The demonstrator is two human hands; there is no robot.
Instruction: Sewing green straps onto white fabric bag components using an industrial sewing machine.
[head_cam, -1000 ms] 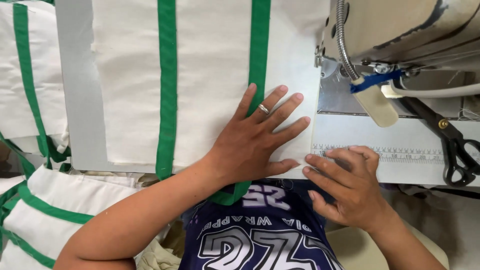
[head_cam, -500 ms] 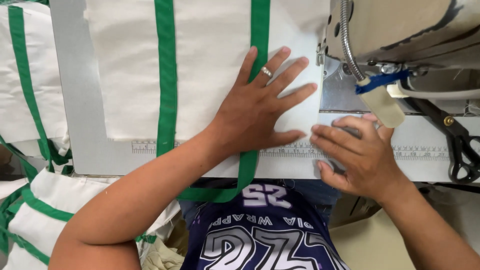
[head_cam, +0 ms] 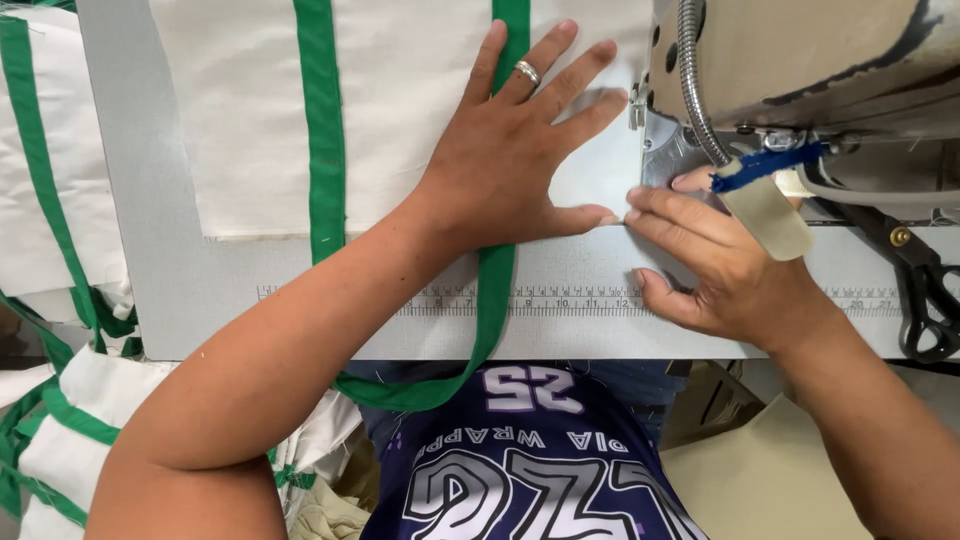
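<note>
My left hand lies flat, fingers spread, on a cream fabric panel with green strap bands, pressing it onto the grey sewing table. A ring sits on one finger. My right hand pinches the panel's lower right corner beside the sewing machine head, its fingertips meeting my left thumb. One green strap runs from under my left hand and hangs over the table's front edge.
A printed ruler strip runs along the table front. Black scissors lie at the right edge. More cream and green fabric pieces pile at the left. A flexible metal lamp hose hangs beside the machine.
Both hands have slid the fabric panel away from me and toward the machine. My right hand moved up from the table front to the panel's corner.
</note>
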